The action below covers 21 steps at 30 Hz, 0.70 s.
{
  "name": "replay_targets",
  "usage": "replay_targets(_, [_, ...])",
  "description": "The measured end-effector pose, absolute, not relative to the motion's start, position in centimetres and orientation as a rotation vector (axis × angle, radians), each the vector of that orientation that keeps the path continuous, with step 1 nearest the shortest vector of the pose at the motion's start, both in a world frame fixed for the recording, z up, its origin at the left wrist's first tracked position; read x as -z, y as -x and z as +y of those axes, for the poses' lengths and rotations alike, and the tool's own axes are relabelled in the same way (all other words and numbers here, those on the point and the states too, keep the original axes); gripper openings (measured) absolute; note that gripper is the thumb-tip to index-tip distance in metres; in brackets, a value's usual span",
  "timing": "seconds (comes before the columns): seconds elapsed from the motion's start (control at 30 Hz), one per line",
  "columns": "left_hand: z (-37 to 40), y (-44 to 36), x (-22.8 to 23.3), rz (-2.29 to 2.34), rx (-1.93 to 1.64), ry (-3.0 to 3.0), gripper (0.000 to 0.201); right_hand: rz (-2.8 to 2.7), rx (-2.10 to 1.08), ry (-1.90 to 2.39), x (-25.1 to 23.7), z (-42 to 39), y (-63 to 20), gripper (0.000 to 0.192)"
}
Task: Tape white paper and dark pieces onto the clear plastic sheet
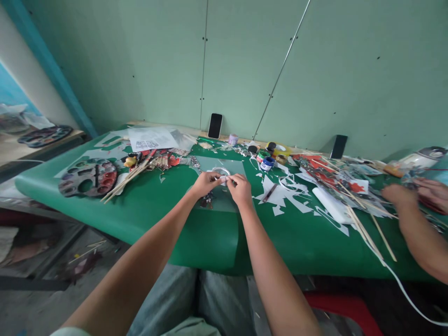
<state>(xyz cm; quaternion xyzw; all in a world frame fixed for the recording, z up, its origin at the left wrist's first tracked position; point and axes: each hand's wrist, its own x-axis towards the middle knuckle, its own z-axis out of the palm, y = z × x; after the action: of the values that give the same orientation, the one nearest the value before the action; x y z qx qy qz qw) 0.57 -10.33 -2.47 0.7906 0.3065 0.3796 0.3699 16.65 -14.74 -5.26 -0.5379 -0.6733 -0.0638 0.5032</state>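
Left hand [206, 183] pinched shut on a small white piece [223, 178], fingertips meeting those of the right hand [241, 189], which grips the same piece from the other side. Both sit mid-bench, over a clear sheet [219, 186] just short of a tape roll [221, 171].

Left to right along the bench [157, 219]: paint palette [88, 177] near the left end, bundle of bamboo sticks [128, 179] slanting beside it, printed paper [152, 138] at the back. Bare green cover between palette and hands, and along the near edge, where the cover folds over and hangs down. Right of the hands: white paper offcuts [280, 196], paint jars [266, 162] behind them, then a dense heap of red and white cut-outs [336, 179] with more sticks [364, 228] running off toward the front edge. Another person's hand [397, 195] rests at the far right; little free surface there.

Backdrop: pale green panel wall, a phone [215, 125] leaning upright against it. Second palette [45, 135] on a side shelf at far left.
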Motion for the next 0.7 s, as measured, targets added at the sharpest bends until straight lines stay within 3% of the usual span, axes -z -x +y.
replay_targets(0.7, [-10.17, -0.54, 2.63, 0.839, -0.999, -2.088, 0.040, -1.677, 0.201, 1.278, 5.11, -14.93, -16.33, 0.026])
